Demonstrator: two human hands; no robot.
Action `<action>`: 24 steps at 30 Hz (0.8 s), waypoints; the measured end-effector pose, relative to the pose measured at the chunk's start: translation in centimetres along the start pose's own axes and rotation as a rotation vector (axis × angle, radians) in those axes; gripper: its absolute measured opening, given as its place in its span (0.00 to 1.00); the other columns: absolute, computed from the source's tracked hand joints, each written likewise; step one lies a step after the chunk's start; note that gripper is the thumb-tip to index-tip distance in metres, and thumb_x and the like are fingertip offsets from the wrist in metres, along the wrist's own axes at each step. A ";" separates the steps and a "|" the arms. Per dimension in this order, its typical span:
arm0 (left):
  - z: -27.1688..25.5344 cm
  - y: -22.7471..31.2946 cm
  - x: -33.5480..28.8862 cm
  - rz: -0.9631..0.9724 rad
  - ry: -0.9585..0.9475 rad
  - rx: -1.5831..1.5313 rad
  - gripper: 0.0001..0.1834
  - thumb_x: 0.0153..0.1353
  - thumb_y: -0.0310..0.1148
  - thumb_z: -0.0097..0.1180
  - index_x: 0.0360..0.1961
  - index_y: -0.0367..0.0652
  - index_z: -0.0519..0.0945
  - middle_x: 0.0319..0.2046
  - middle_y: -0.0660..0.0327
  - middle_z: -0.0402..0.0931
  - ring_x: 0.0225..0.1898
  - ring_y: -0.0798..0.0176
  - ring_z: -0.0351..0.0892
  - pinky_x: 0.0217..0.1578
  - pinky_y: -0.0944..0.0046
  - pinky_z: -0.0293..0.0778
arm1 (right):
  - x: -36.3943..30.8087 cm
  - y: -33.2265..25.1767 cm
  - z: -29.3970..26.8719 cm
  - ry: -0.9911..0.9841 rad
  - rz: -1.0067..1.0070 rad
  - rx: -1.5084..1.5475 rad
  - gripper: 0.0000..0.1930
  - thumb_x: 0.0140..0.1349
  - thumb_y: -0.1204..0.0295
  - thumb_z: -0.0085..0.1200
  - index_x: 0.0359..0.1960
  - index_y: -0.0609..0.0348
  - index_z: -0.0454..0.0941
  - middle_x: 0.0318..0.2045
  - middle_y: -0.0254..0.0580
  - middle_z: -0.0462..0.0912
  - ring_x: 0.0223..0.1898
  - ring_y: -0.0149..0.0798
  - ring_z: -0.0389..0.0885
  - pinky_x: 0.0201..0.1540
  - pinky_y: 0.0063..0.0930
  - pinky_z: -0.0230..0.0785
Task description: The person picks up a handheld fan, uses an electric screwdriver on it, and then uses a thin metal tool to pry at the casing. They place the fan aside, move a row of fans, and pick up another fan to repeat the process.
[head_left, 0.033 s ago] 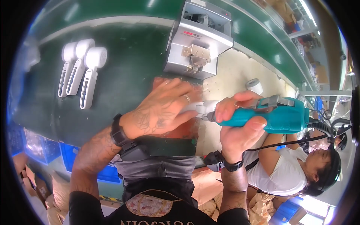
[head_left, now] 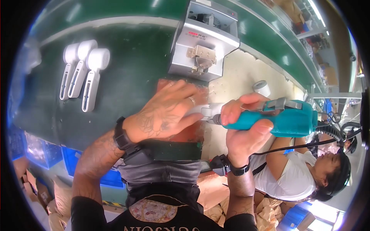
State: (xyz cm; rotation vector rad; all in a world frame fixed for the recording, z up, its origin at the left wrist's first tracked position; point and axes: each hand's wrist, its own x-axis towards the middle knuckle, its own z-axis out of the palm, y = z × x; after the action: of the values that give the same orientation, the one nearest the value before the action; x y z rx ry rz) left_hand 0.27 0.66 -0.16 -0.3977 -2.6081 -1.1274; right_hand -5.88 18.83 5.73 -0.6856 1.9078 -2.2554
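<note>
My right hand (head_left: 246, 131) is wrapped round a teal electric screwdriver (head_left: 291, 119), held level with its tip pointing left. The tip meets the end of a white plastic part (head_left: 207, 111). My left hand (head_left: 165, 109) is closed on that part over a reddish-brown mat (head_left: 175, 135), its fingers covering most of the piece. Whether a screw sits at the tip is too small to tell. To the left on the green table lie three white devices with round heads and slotted handles, the nearest device (head_left: 91, 86) a little apart from the others.
Beyond my hands stands a silver metal machine (head_left: 204, 42). A small white round piece (head_left: 261, 88) lies on the pale surface to its right. A black cable (head_left: 296, 147) runs near my right wrist. At the right sits another person (head_left: 287, 175) in a white shirt. Blue bins (head_left: 71, 163) stand below the table.
</note>
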 end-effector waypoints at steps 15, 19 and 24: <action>-0.1 0.3 0.9 0.004 -0.073 0.088 0.20 0.62 0.34 0.63 0.54 0.41 0.81 0.52 0.54 0.77 0.51 0.45 0.74 0.54 0.49 0.69 | 0.5 1.6 -0.1 -0.078 -0.085 -0.060 0.33 0.69 0.38 0.52 0.39 0.64 0.68 0.22 0.45 0.75 0.23 0.39 0.75 0.27 0.32 0.69; -0.6 0.7 0.7 -0.025 -0.098 0.171 0.23 0.61 0.38 0.64 0.57 0.42 0.80 0.55 0.54 0.76 0.54 0.45 0.75 0.53 0.50 0.69 | 0.4 1.8 0.2 -0.009 -0.137 -0.084 0.31 0.71 0.42 0.53 0.40 0.67 0.69 0.24 0.46 0.77 0.24 0.39 0.76 0.28 0.33 0.71; 0.2 1.6 -1.8 0.261 0.009 0.045 0.21 0.56 0.33 0.68 0.52 0.45 0.82 0.55 0.54 0.79 0.58 0.50 0.77 0.59 0.44 0.72 | -2.4 -0.1 -0.6 0.003 0.097 0.217 0.31 0.70 0.38 0.52 0.42 0.60 0.71 0.23 0.38 0.74 0.22 0.34 0.73 0.26 0.30 0.67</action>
State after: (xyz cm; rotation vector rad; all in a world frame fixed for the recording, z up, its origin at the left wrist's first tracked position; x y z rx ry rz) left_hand 2.47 1.58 0.16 -0.6979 -2.4785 -0.9785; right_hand -3.97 20.28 5.08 -0.5474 1.6251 -2.3552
